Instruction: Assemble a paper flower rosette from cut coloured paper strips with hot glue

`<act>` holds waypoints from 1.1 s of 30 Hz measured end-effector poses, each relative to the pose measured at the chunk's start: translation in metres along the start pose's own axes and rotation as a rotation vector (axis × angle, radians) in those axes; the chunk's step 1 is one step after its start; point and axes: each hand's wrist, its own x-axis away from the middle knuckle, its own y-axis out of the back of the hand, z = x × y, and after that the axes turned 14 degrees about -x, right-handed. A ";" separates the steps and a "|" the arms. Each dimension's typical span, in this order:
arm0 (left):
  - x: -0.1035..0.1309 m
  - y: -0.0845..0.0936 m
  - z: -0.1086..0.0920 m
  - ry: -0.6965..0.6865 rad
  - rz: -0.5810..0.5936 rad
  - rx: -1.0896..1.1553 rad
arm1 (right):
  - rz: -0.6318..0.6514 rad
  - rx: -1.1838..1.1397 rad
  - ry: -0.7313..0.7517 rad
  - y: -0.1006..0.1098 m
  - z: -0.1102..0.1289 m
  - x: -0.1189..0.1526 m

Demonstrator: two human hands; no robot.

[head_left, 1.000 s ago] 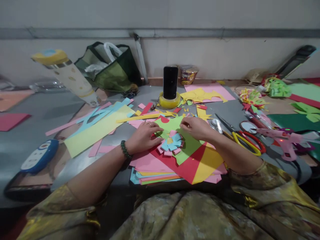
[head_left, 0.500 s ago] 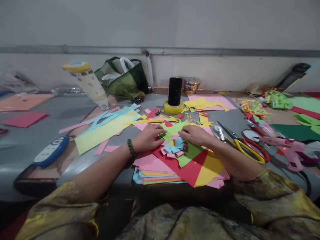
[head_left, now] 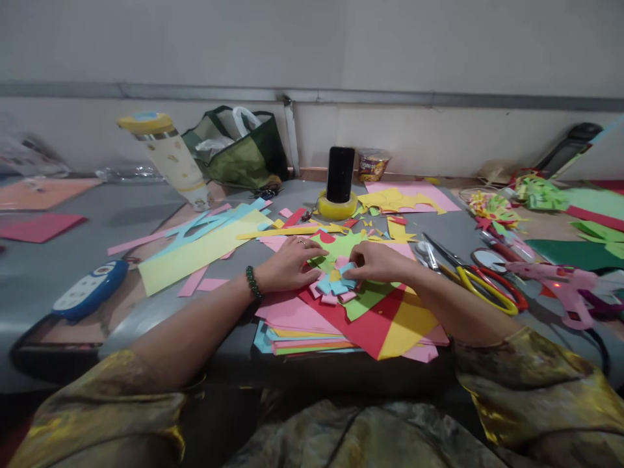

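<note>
A paper flower (head_left: 335,287) with blue and pink looped petals and a yellow centre lies on a green paper cutout (head_left: 366,303). My right hand (head_left: 379,262) pinches a blue petal on the flower's right side. On the other side, my left hand (head_left: 292,265) rests over the papers with fingers stretched toward the flower, touching its left edge or just beside it. Beneath are a red sheet (head_left: 368,328), a yellow sheet (head_left: 409,325) and a stack of coloured paper (head_left: 297,325).
To the right lie scissors (head_left: 482,289), a roll of tape (head_left: 489,261) and a pink glue gun (head_left: 565,281). A phone (head_left: 340,175) stands in a yellow ring behind paper scraps. Left are a tumbler (head_left: 173,159), a green bag (head_left: 238,153) and a blue-and-white power strip (head_left: 90,289).
My right hand has moved from the green paper's edge down onto the flower and now pinches a blue petal. My left hand stays nearly in place. The view has shifted slightly.
</note>
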 end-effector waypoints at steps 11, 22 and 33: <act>-0.001 0.018 -0.014 0.300 -0.095 0.650 | -0.119 -0.781 0.281 -0.008 0.002 -0.010; -0.003 0.023 -0.027 0.636 -0.439 1.352 | -0.115 -1.036 0.274 -0.014 0.006 -0.012; -0.004 0.010 -0.045 0.651 -0.347 1.592 | -0.272 -0.703 0.420 -0.028 0.014 -0.004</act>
